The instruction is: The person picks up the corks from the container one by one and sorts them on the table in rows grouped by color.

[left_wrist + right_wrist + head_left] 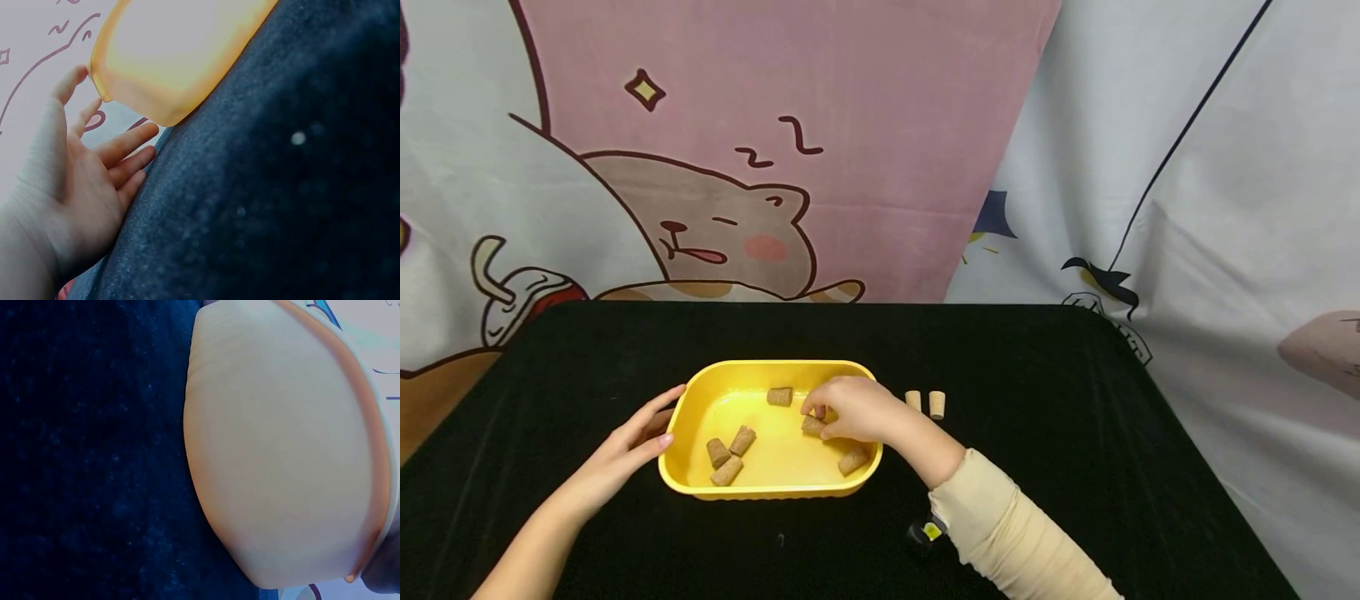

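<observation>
A yellow plastic basin (767, 492) stands on the black cloth, with several brown cork stoppers (727, 472) lying inside. My left hand (625, 454) is at the basin's left end, its fingers extended and the fingertips touching the rim. In the left wrist view, that hand (81, 181) has its palm showing beside the basin (156, 106). My right hand (857, 408) reaches over the right side into the basin and pinches one cork stopper (813, 426) between thumb and fingers. The basin's outer wall (281, 456) fills much of the right wrist view and hides the fingers there.
Two paler cork stoppers (937, 405) stand on the black cloth (1037, 467) just right of the basin. A small black object with a yellow-green patch (932, 531) lies by the right sleeve. A printed curtain (887, 167) hangs behind the table.
</observation>
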Available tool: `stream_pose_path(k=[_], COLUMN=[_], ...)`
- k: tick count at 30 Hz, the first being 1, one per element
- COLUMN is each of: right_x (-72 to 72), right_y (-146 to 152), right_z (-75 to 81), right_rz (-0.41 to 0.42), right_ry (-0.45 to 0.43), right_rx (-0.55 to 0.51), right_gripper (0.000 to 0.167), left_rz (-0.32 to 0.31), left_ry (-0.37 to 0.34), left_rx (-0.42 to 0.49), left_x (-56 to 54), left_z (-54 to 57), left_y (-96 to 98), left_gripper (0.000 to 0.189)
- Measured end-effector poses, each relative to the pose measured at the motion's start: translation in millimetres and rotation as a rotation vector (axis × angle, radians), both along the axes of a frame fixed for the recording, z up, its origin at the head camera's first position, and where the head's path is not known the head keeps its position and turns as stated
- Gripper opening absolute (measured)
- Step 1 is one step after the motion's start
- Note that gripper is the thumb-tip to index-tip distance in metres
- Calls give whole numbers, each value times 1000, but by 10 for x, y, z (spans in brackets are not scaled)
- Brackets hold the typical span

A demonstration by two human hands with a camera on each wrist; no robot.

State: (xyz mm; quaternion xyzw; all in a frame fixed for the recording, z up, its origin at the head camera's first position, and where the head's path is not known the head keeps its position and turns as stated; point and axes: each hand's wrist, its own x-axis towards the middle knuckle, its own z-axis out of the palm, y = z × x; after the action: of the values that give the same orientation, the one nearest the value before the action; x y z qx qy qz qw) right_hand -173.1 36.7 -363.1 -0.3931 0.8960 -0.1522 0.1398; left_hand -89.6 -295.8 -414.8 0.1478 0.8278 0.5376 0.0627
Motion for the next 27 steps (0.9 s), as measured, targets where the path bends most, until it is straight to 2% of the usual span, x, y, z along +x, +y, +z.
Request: stream_pose_path(k=[13, 20, 27], right_x=[2, -27, -34], right_y=[2, 44, 136], right_z=[-26, 28, 136], right_rz=[16, 77, 126], right_ry=[31, -31, -115], right_rx=[32, -23, -28], right_gripper=[26, 28, 27], left_rz=[-5, 3, 7], left_ry=[-2, 0, 8], left_rx=[7, -1, -3], left_x=[-5, 1, -1], left_z=[-24, -20, -2], left_y=[-19, -3, 1], left_gripper=[55, 56, 56])
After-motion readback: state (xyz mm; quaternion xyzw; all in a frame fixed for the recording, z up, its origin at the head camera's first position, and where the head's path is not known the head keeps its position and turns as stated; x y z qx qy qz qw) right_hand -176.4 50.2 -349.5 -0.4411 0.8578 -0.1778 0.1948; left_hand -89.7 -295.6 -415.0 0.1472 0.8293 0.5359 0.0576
